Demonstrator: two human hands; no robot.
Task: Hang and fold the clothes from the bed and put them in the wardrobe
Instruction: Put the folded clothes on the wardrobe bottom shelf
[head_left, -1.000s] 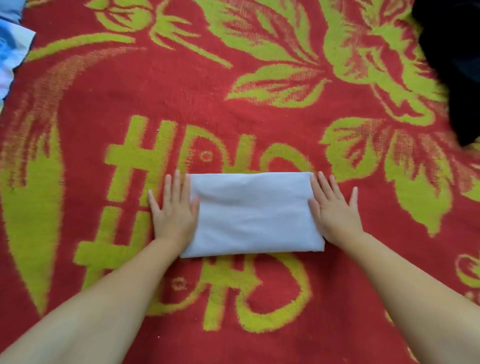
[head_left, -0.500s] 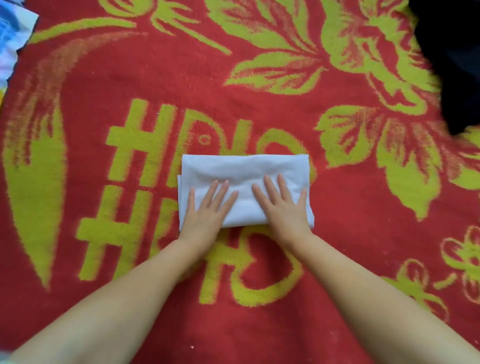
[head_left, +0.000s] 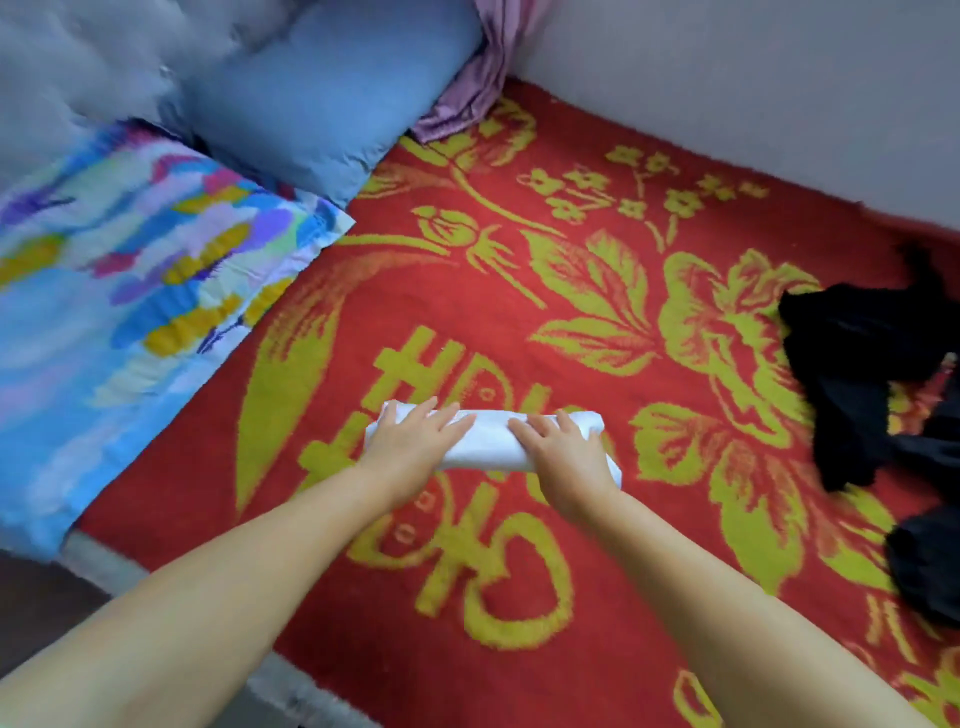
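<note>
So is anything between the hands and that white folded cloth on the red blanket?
No. The left hand and right hand both lie directly on the white folded cloth, fingers spread flat over it, on the red and yellow blanket. The black clothes pile lies off to the right, apart. The wardrobe is out of view.

Home bedroom: blanketed bed (head_left: 597, 312), pillows (head_left: 322, 93).

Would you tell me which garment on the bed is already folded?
The white garment under both hands, a neat compact bundle; the black clothes at the right lie crumpled.
</note>
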